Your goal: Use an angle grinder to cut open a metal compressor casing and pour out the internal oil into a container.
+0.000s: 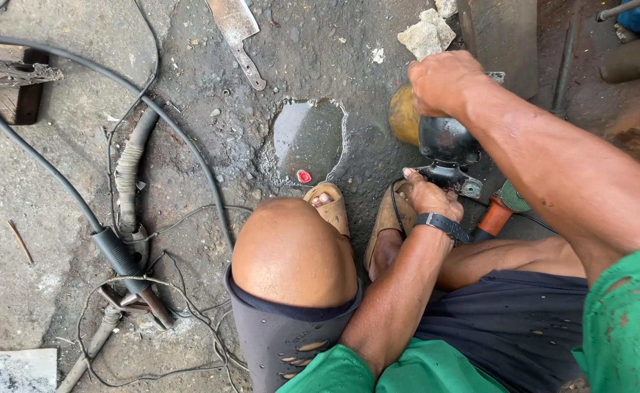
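Bracing the black round-bodied angle grinder [447, 142]: right hand [443, 81] clamped on top at 12 o'clock, left hand [429, 195] pinching its guard at 6. Best kept steady, cord clear.

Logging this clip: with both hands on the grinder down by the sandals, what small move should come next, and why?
Probably steady the grinder before anything else. The right hand caps its dark rounded body and the left hand grips the metal head, beside the sandals and close to a puddle, so little room remains.
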